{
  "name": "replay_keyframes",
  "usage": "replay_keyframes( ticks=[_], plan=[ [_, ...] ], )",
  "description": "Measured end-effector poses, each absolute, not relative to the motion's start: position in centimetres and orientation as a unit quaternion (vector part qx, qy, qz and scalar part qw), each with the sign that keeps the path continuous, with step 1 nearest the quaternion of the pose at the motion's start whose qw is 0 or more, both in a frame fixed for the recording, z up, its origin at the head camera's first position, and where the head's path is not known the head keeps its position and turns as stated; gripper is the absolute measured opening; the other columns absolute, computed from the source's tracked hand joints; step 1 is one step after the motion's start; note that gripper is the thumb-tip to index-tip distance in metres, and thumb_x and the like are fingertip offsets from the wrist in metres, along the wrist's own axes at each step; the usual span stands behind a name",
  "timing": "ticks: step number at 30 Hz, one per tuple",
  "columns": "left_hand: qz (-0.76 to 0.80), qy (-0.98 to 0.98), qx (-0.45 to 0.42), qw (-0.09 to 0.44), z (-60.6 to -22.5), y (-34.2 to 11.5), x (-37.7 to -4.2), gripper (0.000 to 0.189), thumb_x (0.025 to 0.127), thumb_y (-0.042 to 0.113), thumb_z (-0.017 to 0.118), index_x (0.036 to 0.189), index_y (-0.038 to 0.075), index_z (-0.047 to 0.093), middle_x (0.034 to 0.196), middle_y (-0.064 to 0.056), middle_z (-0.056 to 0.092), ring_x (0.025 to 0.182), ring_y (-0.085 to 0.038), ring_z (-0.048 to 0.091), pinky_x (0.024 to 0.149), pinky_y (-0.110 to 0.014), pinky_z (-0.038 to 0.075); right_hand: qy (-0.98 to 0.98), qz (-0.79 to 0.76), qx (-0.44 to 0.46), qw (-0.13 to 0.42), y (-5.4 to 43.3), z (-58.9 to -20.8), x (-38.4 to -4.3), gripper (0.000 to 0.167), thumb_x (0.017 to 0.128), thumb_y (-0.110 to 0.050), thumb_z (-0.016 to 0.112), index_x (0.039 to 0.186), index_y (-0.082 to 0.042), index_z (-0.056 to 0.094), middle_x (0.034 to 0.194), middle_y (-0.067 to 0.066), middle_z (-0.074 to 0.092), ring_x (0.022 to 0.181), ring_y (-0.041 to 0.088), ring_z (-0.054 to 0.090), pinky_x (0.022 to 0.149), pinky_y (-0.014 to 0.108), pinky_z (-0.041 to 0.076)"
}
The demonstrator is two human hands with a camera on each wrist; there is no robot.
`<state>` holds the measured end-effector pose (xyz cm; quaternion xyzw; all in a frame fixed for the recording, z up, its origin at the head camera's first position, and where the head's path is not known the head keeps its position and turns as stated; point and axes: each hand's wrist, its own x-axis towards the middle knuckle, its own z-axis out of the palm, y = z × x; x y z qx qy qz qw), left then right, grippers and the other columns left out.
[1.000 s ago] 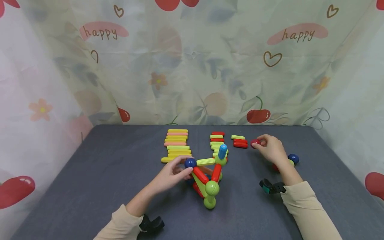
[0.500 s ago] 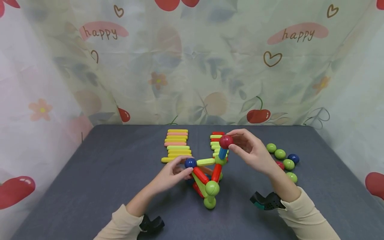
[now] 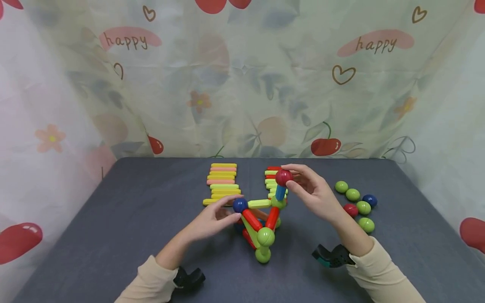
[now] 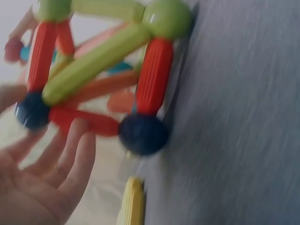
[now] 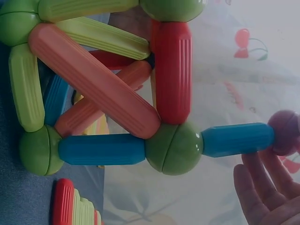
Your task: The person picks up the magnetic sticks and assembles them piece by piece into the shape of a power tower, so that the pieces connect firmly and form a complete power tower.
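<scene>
A frame built of coloured rods and balls stands on the table in the head view, with a green ball (image 3: 266, 237) at its near corner. My left hand (image 3: 213, 219) holds the dark blue ball (image 3: 240, 205) at the frame's upper left corner between thumb and fingers. My right hand (image 3: 316, 194) pinches a red ball (image 3: 283, 177) at the top of a short blue rod (image 3: 281, 192). That rod rises from a green ball (image 5: 173, 147), and in the right wrist view the red ball touches its far end.
Yellow and pink rods (image 3: 222, 176) lie in a column at the back. Shorter red and green rods (image 3: 271, 181) lie behind the frame, partly hidden. Several loose balls, including a red one (image 3: 350, 210) and a blue one (image 3: 369, 200), lie at the right. A patterned curtain (image 3: 242, 84) hangs behind.
My right hand has carried the red ball left from beside the short rods to the blue rod's top. The left hand has kept its hold on the blue ball.
</scene>
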<state>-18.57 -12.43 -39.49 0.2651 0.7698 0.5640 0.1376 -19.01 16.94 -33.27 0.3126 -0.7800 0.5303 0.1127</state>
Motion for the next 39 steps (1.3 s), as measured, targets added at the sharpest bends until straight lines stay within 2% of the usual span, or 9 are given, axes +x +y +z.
replay_keyframes(
  ticks=[4,9,12,17,21,27,32,36,39],
  plan=[
    [0.513,0.806,0.275,0.111,-39.3,-14.0,-19.5,0.046,0.097,0.015,0.058,0.139,0.002,0.046,0.133,-0.02,0.054,0.109,-0.032,0.06,0.092,-0.036,0.053,-0.781,0.53,0.31,0.114,16.9,-33.3,-18.9,0.036,0.093,0.001,0.059,0.128,-0.001,0.054,0.113,-0.016,0.059,0.099,0.003,0.06,0.078,0.019,0.052],
    [0.397,0.897,0.194,0.029,-39.5,-15.0,-21.3,0.032,0.093,0.013,0.064,0.122,0.002,0.061,0.117,-0.016,0.061,0.105,-0.03,0.06,0.092,-0.046,0.051,-0.779,0.529,0.315,0.119,17.0,-33.2,-18.9,0.036,0.093,0.002,0.059,0.128,0.001,0.053,0.112,-0.004,0.06,0.097,0.004,0.06,0.076,0.019,0.051],
    [0.311,0.937,0.158,0.005,-40.2,-15.2,-22.2,0.026,0.089,0.014,0.07,0.113,0.005,0.067,0.106,-0.011,0.063,0.099,-0.026,0.059,0.088,-0.044,0.051,-0.78,0.528,0.316,0.117,17.1,-33.2,-18.9,0.036,0.093,0.001,0.059,0.128,0.0,0.053,0.112,0.004,0.061,0.097,0.004,0.06,0.076,0.019,0.051],
    [0.235,0.961,0.146,-0.004,-41.3,-15.4,-22.8,0.023,0.083,0.01,0.076,0.105,0.007,0.071,0.097,-0.007,0.063,0.089,-0.022,0.059,0.083,-0.041,0.051,-0.781,0.526,0.317,0.113,17.1,-33.3,-19.1,0.036,0.093,0.0,0.059,0.129,-0.001,0.053,0.113,0.005,0.061,0.098,0.004,0.06,0.077,0.02,0.052],
    [0.221,0.965,0.139,-0.001,-41.3,-15.5,-22.6,0.02,0.083,0.008,0.076,0.103,0.006,0.072,0.093,-0.006,0.064,0.087,-0.022,0.062,0.08,-0.039,0.053,-0.781,0.526,0.318,0.11,17.1,-33.3,-19.1,0.036,0.094,0.0,0.059,0.129,-0.002,0.053,0.113,0.01,0.06,0.098,0.005,0.06,0.078,0.02,0.052],
    [0.252,0.961,0.11,-0.008,-39.3,-16.3,-21.4,0.023,0.088,0.009,0.07,0.11,0.003,0.07,0.1,-0.01,0.067,0.088,-0.023,0.063,0.077,-0.041,0.053,-0.784,0.524,0.314,0.106,17.2,-33.3,-19.1,0.036,0.094,-0.001,0.058,0.13,-0.002,0.053,0.113,0.007,0.06,0.098,0.005,0.06,0.078,0.021,0.052],
    [0.368,0.925,0.088,-0.038,-36.7,-15.8,-19.6,0.029,0.091,0.012,0.067,0.118,0.001,0.065,0.106,-0.015,0.066,0.087,-0.025,0.067,0.073,-0.037,0.057,-0.784,0.525,0.313,0.107,17.1,-33.3,-19.1,0.036,0.093,0.0,0.059,0.129,-0.002,0.053,0.113,0.006,0.06,0.098,0.005,0.059,0.077,0.021,0.053],
    [0.475,0.869,0.125,-0.059,-34.9,-13.8,-17.5,0.033,0.09,0.012,0.068,0.121,0.002,0.064,0.107,-0.014,0.068,0.09,-0.023,0.068,0.079,-0.035,0.058,-0.782,0.527,0.314,0.107,17.1,-33.2,-19.1,0.036,0.093,0.0,0.059,0.129,-0.002,0.053,0.113,0.003,0.06,0.098,0.005,0.059,0.077,0.021,0.052],
    [0.531,0.83,0.166,-0.047,-34.2,-12.0,-16.1,0.03,0.089,0.012,0.07,0.117,0.003,0.065,0.103,-0.012,0.07,0.09,-0.02,0.067,0.082,-0.033,0.056,-0.781,0.528,0.315,0.106,17.0,-33.2,-19.1,0.036,0.093,0.0,0.059,0.129,-0.001,0.053,0.112,0.004,0.06,0.098,0.005,0.059,0.077,0.021,0.052]
  ],
)
